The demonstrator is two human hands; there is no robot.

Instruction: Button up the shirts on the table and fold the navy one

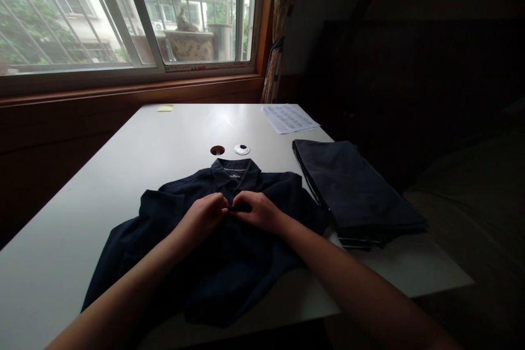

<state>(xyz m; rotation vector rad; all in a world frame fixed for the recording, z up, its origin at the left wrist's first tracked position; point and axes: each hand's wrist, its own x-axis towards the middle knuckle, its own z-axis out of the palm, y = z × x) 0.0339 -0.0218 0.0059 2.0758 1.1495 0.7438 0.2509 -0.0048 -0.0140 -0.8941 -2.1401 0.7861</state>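
Dark shirt (233, 262) is lying on the tabletop (94, 191), collar (222, 176) pointing away, its long axis running between left hand (206, 211) and right hand (261, 211), both grips pinching its front just below the collar.

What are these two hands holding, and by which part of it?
The left hand and right hand pinch the dark navy collared fabric shirt at its front, below the collar.
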